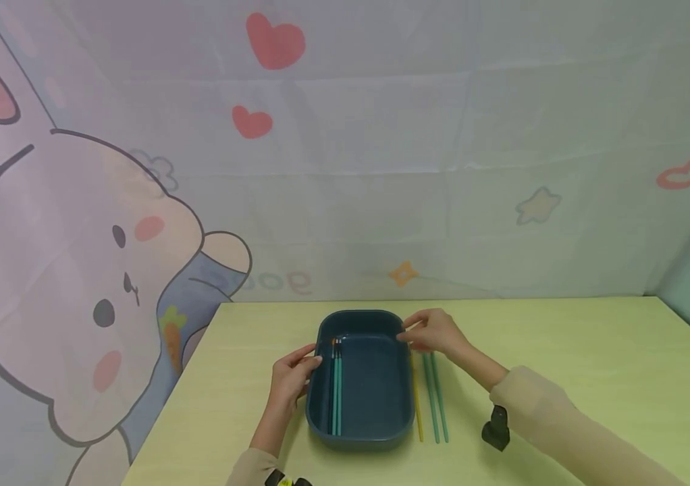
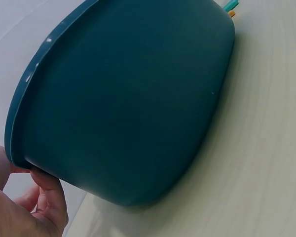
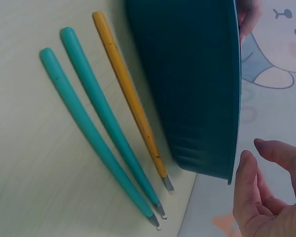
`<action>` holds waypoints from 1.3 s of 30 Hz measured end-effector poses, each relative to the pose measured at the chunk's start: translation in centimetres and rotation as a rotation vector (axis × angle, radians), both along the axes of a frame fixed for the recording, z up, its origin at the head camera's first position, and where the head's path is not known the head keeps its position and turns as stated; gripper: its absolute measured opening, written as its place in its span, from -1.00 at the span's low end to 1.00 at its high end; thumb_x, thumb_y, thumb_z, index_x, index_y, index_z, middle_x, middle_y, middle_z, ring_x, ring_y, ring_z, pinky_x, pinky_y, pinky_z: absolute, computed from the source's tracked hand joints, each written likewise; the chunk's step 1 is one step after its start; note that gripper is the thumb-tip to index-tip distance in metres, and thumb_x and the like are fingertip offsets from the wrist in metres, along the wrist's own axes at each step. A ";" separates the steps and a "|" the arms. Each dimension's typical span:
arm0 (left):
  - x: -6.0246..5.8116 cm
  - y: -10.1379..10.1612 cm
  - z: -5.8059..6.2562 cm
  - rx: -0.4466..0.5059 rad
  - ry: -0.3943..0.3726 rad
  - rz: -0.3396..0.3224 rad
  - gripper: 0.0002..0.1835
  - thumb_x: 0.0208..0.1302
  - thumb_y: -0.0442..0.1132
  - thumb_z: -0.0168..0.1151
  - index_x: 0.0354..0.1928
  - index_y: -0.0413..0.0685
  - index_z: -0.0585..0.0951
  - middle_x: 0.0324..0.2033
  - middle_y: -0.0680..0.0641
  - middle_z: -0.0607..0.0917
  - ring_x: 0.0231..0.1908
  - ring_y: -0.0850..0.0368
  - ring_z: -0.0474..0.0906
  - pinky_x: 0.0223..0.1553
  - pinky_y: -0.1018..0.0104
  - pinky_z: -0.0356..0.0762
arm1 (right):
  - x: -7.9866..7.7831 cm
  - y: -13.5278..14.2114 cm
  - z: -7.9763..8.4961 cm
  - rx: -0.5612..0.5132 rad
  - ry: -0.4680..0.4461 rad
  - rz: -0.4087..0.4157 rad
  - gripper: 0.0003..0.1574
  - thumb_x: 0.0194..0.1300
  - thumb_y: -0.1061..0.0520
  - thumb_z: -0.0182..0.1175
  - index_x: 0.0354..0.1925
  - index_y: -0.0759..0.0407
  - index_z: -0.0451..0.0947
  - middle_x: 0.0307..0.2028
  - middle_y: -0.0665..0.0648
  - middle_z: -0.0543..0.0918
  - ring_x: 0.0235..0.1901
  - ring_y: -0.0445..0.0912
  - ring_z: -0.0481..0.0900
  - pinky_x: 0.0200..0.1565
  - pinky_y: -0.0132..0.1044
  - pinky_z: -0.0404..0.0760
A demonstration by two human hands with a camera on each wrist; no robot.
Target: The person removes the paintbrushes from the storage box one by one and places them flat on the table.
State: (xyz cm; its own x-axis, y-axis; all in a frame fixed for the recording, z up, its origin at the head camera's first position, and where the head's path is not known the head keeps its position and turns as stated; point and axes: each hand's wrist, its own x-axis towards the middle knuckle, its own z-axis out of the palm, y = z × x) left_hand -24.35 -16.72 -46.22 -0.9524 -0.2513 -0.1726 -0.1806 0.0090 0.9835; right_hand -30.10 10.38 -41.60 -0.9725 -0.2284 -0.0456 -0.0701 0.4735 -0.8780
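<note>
The left hand (image 1: 290, 379) is pinching the rim of a dark-blue basin (image 1: 375, 391); the right hand (image 1: 435, 331) is hovering opposite, fingertips apart; paintbrushes (image 1: 339, 391) are lying inside, nearer the left grip, teal brushes (image 1: 432, 401) and a yellow brush (image 1: 418, 408) outside, beside the right

This looks like a screened-off tabletop corner, the kind of room hard to tell, since creased pastel cloth (image 1: 381, 202) printed with a cartoon rabbit (image 1: 59, 270) and hearts (image 1: 275, 42) hangs around a yellow-green surface (image 1: 600, 337).

Room right of outer brushes (image 3: 108, 118), basin (image 1: 375, 391) left
</note>
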 end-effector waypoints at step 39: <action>0.1 0.6 -0.1 0.010 -0.006 0.007 -0.55 0.23 -0.29 0.25 0.17 -0.24 0.54 -0.35 -0.02 0.64 -0.40 0.18 0.60 -0.42 0.35 0.59 | 0.3 -6.8 -1.4 -0.090 -0.095 0.061 -0.56 0.02 0.20 0.42 -0.11 0.37 0.63 -0.50 0.12 0.73 -0.58 -0.18 0.64 -0.38 -0.21 0.69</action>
State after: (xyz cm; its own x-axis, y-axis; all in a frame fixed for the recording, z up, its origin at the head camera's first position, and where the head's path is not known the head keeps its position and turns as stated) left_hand -24.27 -16.15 -46.31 -0.9496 -0.2563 -0.1805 -0.1863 -0.0020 0.9825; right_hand -29.80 3.59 -42.97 -0.9489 -0.2946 -0.1134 -0.0109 0.3896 -0.9209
